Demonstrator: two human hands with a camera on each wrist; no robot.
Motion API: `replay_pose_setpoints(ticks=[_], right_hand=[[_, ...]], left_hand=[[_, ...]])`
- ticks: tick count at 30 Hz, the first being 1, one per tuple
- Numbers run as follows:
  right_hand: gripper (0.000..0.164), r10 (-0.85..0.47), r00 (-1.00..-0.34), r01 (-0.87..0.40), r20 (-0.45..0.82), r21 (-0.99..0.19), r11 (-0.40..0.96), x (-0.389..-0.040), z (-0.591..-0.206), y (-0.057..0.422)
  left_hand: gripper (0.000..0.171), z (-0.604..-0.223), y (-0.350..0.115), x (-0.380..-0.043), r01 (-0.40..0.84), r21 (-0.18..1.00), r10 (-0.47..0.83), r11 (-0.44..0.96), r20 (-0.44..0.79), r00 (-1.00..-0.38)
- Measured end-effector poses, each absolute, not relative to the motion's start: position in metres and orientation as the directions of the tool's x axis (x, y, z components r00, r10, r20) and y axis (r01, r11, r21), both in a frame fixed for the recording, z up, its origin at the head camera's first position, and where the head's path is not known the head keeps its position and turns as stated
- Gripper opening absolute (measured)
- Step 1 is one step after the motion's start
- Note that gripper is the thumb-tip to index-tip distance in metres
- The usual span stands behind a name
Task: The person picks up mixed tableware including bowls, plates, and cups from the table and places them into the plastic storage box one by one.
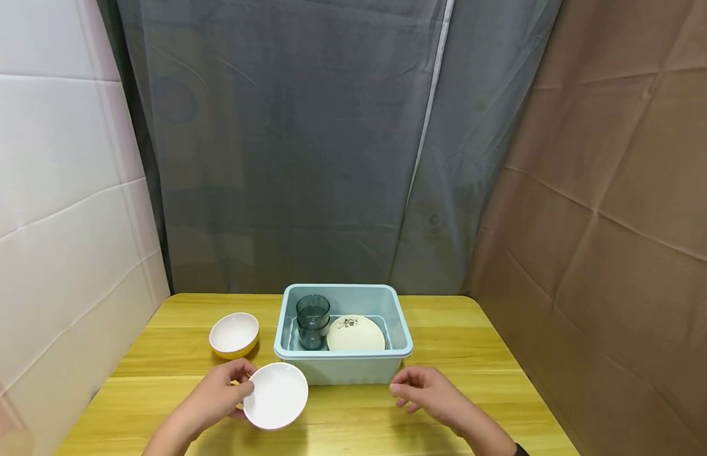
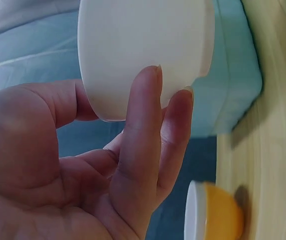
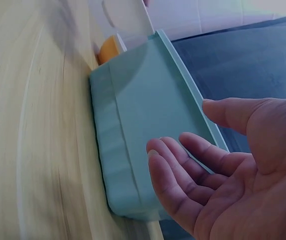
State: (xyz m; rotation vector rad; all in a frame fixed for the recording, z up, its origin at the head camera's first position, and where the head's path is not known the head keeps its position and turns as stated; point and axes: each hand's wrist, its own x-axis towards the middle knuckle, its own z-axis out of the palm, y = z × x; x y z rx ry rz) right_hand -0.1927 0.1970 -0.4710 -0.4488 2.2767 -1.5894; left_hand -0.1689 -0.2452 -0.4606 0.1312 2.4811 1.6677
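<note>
My left hand (image 1: 221, 394) pinches a small white bowl (image 1: 276, 396) by its left edge, thumb on the inside and fingers beneath. The bowl is tilted toward me, in front of the light-blue bin's left corner. In the left wrist view its pale underside (image 2: 143, 45) faces the camera. To the right, my right hand (image 1: 426, 394) hovers by the front right corner of the bin (image 1: 353, 370), fingers loosely bent and holding nothing. Inside the bin stand two stacked dark glass cups (image 1: 313, 320) and a cream plate (image 1: 356, 334) with a floral print.
A yellow bowl (image 1: 234, 335) with a white inside stands on the wooden table (image 1: 353, 424), left of the bin. Grey cloth (image 1: 285, 145) hangs behind the table, with white cloth (image 1: 57, 190) on the left and brown cloth (image 1: 626, 209) on the right.
</note>
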Motion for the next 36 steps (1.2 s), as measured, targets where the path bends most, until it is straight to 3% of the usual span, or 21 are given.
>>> replay_pose_setpoints(ticks=[12,26,36], right_hand=[[0.026,-0.466,-0.88,-0.04,-0.087,-0.966,0.256,-0.194,-0.473,0.16],[0.036,-0.461,-0.885,0.018,-0.061,-0.995,0.098,-0.188,-0.484,0.128],[0.031,-0.406,-0.907,0.071,-0.114,-0.99,0.118,-0.189,-0.49,0.132]], left_hand=[[0.02,-0.472,-0.2,-0.174,0.031,0.948,0.236,0.316,-0.047,-0.971],[0.021,-0.483,-0.154,-0.176,0.061,0.972,0.278,0.225,-0.004,-0.961],[0.02,-0.486,-0.137,-0.175,0.051,0.979,0.261,0.197,-0.002,-0.965]])
